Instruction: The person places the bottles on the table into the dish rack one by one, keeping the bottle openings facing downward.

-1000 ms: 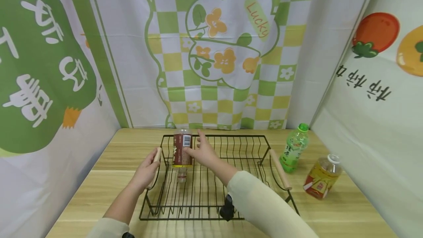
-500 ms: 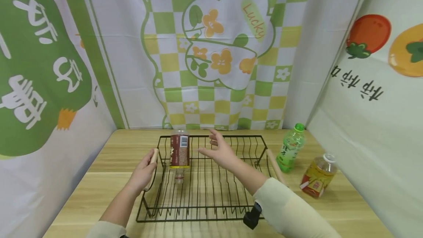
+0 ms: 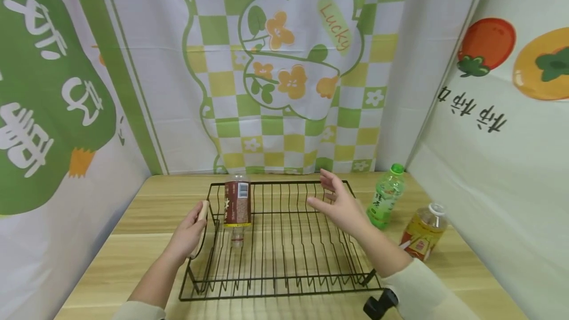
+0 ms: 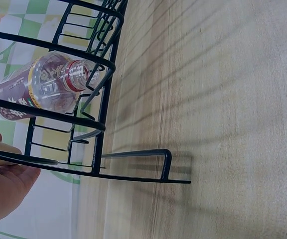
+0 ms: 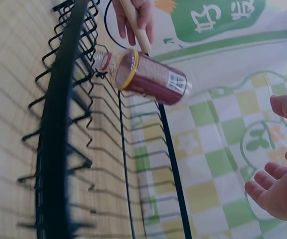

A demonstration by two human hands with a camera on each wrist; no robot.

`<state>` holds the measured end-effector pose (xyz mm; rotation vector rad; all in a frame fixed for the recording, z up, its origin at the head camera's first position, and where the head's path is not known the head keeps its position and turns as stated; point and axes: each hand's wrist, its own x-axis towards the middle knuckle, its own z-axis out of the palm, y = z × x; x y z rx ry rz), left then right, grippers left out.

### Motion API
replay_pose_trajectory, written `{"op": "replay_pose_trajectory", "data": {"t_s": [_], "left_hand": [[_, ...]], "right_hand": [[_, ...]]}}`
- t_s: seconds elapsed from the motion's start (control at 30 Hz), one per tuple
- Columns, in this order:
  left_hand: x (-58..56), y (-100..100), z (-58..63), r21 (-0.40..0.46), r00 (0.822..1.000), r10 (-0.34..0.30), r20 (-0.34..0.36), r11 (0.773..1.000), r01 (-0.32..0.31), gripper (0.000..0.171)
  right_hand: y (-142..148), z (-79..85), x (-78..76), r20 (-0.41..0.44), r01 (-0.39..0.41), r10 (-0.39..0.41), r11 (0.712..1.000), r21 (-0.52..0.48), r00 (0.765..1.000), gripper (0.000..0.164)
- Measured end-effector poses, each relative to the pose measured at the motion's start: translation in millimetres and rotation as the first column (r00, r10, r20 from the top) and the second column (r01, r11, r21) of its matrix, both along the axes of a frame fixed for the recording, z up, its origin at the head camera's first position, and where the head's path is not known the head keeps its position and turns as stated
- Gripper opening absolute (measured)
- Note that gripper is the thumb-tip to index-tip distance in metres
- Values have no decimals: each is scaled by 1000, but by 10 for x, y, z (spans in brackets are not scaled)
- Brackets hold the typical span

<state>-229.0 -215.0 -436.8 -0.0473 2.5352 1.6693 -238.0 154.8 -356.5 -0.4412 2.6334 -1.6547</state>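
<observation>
A black wire dish rack (image 3: 284, 278) stands on the wooden table. My left hand (image 3: 186, 233) grips its left wooden handle (image 3: 203, 211). A clear bottle (image 3: 237, 204) with a dark red label sits upside down in the rack's left part, its neck pointing down toward the front. In the left wrist view no cap shows on the neck of this bottle (image 4: 56, 82). My right hand (image 3: 342, 206) hovers over the rack's right side, fingers spread and holding nothing. It hides most of the right handle. The right wrist view shows the right hand (image 5: 283, 189) apart from the bottle.
To the right of the rack stands a green bottle (image 3: 386, 196) with a green cap. Nearer the front is a bottle with a yellow and red label (image 3: 423, 231) and a white cap, partly behind my right forearm. A printed curtain (image 3: 284, 132) hangs behind the table.
My right hand has moved away from the dark red bottle, rightward across the rack. The bottle stays in the rack, and my left hand keeps its grip on the handle.
</observation>
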Motion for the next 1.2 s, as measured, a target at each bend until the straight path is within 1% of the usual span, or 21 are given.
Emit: {"op": "replay_pose_trajectory", "data": {"t_s": [0.07,0.17,0.33,0.43,0.57,0.67,0.77,0.93,1.03,1.2], "left_hand": [[-4,0,-2,2,1000,-2,1,1000,2,61],[-4,1,-4,5,1000,1,0,1000,-1,60],[3,1,-9,14,1000,-1,3,1000,1,60],[6,2,-14,15,1000,-3,5,1000,3,60],[6,1,-15,16,1000,-4,2,1000,4,60],[4,3,-9,19,1000,-8,-3,1000,8,60],[9,7,-2,19,1000,-8,-2,1000,8,59],[13,10,6,9,1000,-3,10,1000,3,60],[6,8,10,8,1000,-5,12,1000,5,60],[-8,2,6,8,1000,-18,13,1000,18,60]], "right_hand": [[92,-13,45,-17,21,-21,1000,19,1000,80],[224,-25,102,-35,44,-44,999,16,998,79],[449,-40,201,-51,106,-105,994,27,993,79],[588,-59,262,-57,151,-148,987,58,987,81],[763,-83,334,-70,209,-202,970,122,977,84],[887,-113,377,-85,246,-236,959,143,968,86],[1020,-173,425,-103,284,-271,949,138,957,88],[1248,-303,522,-142,381,-364,917,120,921,88],[1367,-369,589,-143,448,-431,887,111,891,86],[1536,-458,665,-146,537,-522,839,87,840,85]]}}
